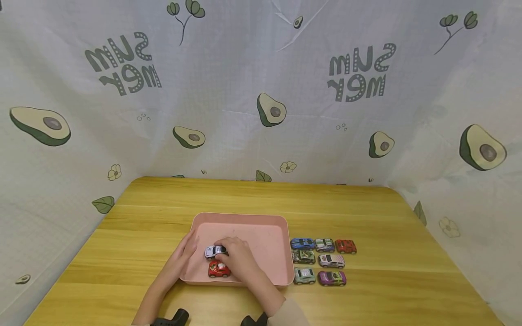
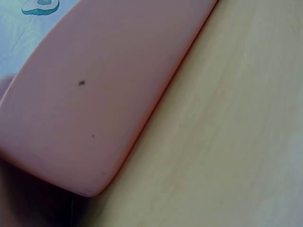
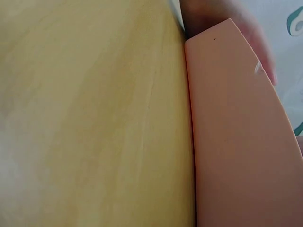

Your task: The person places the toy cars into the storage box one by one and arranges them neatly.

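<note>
Inside the pink tray point(image 1: 265, 244), my right hand point(image 1: 240, 259) pinches a small white toy car point(image 1: 210, 251) between thumb and fingers. A red toy car point(image 1: 219, 269) lies on the tray floor just in front of it. My left hand point(image 1: 179, 259) rests along the tray's left rim, fingers fairly straight. In the left wrist view the tray's outer wall point(image 2: 104, 94) fills much of the picture. The right wrist view shows the tray's wall point(image 3: 236, 127) with my left hand point(image 3: 222, 23) behind its far corner; the held car is hidden there.
Right of the tray, several toy cars stand in rows on the wooden table point(image 1: 387, 253), among them a blue car point(image 1: 302, 244), a red one point(image 1: 345, 246) and a purple one point(image 1: 332, 278). A cloth printed with avocados point(image 1: 271, 110) hangs behind the table.
</note>
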Tool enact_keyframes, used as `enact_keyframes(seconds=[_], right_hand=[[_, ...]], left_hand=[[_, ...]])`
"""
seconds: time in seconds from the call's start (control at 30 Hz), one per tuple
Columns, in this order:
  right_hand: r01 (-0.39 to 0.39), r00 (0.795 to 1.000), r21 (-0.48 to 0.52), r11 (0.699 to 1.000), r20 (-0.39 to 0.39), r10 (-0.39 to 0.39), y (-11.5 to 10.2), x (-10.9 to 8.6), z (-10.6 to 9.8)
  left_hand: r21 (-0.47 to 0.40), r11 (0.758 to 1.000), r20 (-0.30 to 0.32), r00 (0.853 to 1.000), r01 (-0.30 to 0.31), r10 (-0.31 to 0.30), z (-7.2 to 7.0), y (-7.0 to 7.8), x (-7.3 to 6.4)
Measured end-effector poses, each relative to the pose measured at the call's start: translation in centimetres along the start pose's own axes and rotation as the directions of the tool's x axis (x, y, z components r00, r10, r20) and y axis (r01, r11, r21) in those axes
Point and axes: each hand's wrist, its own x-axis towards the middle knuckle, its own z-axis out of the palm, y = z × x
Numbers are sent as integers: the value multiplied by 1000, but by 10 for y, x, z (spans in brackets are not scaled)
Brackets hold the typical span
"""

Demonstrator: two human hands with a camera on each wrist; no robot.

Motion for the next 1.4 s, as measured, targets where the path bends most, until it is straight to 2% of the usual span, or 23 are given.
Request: enact_keyframes(seconds=[0.4,0.8,1.2,1.4], right_hand=[[-75,997,-6,997,33,76,7,-2,-2],[-64,998,-109,992,11,65,8,-7,-6],[-65,997,-137,988,-58,58,15,-16,-16],[-88,991,-85,992,-107,79,21,-20,-21]], left_hand=[[6,1000,-2,1000,0,0,0,-1,2],[21,1000,-8,1000,6,-6,1,-1,1],[7,1000,-2,1000,15,-15,0,-4,2],[10,999,-4,999,33,-33,0,-3,2]])
